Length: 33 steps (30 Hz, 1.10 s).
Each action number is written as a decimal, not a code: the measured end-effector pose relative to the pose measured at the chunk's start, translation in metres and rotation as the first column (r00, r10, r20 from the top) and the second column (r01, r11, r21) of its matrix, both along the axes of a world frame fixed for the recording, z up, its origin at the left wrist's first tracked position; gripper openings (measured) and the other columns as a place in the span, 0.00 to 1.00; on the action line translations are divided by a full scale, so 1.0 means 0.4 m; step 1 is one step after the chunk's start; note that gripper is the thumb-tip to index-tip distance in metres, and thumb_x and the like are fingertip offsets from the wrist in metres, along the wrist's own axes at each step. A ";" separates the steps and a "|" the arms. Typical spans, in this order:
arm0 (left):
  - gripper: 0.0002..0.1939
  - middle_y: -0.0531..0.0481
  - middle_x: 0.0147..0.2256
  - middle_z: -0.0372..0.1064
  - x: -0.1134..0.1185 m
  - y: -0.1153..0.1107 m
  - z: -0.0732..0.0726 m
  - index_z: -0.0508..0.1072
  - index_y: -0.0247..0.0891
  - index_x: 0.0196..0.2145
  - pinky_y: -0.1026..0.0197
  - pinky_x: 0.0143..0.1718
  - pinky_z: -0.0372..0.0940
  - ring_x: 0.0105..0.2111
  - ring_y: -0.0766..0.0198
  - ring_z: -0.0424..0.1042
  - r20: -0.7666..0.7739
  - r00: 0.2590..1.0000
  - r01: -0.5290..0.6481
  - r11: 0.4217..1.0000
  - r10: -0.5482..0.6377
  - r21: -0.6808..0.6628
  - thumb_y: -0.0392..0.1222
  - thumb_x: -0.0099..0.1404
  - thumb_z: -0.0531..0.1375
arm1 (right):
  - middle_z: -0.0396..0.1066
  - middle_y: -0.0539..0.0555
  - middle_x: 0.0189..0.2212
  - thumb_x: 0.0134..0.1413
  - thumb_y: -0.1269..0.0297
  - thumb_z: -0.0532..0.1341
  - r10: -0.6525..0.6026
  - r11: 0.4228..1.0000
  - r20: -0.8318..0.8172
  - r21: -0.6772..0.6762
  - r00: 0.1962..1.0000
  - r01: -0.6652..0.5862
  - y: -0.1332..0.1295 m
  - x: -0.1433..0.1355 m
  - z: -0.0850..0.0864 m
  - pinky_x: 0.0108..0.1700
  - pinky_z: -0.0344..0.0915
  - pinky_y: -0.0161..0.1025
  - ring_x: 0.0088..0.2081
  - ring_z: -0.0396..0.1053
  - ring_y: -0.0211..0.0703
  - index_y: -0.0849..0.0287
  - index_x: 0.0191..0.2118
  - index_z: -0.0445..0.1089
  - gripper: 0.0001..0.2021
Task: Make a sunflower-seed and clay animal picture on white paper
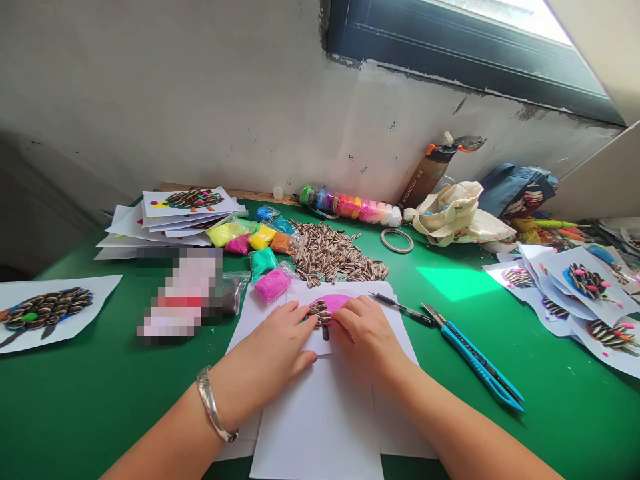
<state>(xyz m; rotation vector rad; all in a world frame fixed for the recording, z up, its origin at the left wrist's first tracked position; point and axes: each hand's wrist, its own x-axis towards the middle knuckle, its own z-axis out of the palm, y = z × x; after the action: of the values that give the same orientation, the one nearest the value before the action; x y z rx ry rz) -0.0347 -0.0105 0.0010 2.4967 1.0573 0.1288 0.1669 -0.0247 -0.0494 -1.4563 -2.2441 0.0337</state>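
Observation:
Sheets of white paper (320,413) lie in front of me. On the upper sheet is a flat pink clay shape (334,302), its left part covered with striped sunflower seeds (319,312) and a small dark piece (325,333) below them. My left hand (280,339) rests palm down at the left of the seeds, fingers apart, fingertips touching the shape's left edge. My right hand (367,333) is over the shape's right side with fingers bent together; what they hold, if anything, is hidden.
A seed pile (335,253) lies behind the paper, beside bagged coloured clay (273,283). To the right are a pen (403,308) and a blue cutter (480,363). Finished seed pictures (187,200) are stacked at left, others (590,283) at right. A brown bottle (425,177) stands behind.

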 end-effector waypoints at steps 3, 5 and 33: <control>0.13 0.43 0.48 0.69 -0.001 -0.001 -0.002 0.72 0.40 0.48 0.44 0.53 0.63 0.52 0.47 0.64 0.005 1.000 -0.003 1.000 0.003 -0.005 0.38 0.65 0.60 | 0.69 0.52 0.26 0.59 0.73 0.57 0.000 1.000 0.006 0.004 1.000 0.000 0.000 -0.002 -0.005 0.35 0.53 0.38 0.31 0.59 0.41 0.58 0.26 0.69 0.11; 0.14 0.43 0.48 0.69 -0.002 -0.002 -0.003 0.71 0.40 0.48 0.44 0.54 0.63 0.53 0.47 0.63 0.010 1.000 -0.005 1.000 0.005 -0.004 0.38 0.65 0.61 | 0.68 0.52 0.26 0.59 0.73 0.57 0.002 1.000 0.009 0.003 1.000 -0.002 0.000 -0.003 -0.008 0.35 0.52 0.38 0.31 0.58 0.41 0.58 0.26 0.69 0.11; 0.13 0.45 0.46 0.69 -0.004 0.000 0.006 0.71 0.41 0.48 0.51 0.48 0.65 0.48 0.51 0.67 0.061 0.998 0.007 1.000 -0.007 -0.004 0.36 0.64 0.60 | 0.69 0.52 0.27 0.60 0.73 0.58 -0.013 0.999 -0.064 -0.040 0.998 0.011 0.003 0.000 0.007 0.36 0.54 0.38 0.32 0.60 0.41 0.58 0.27 0.71 0.11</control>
<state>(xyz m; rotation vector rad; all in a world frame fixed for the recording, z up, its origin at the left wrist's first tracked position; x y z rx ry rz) -0.0362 -0.0104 0.0034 2.4764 1.0235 0.1996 0.1669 -0.0233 -0.0464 -1.4681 -2.1948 0.1206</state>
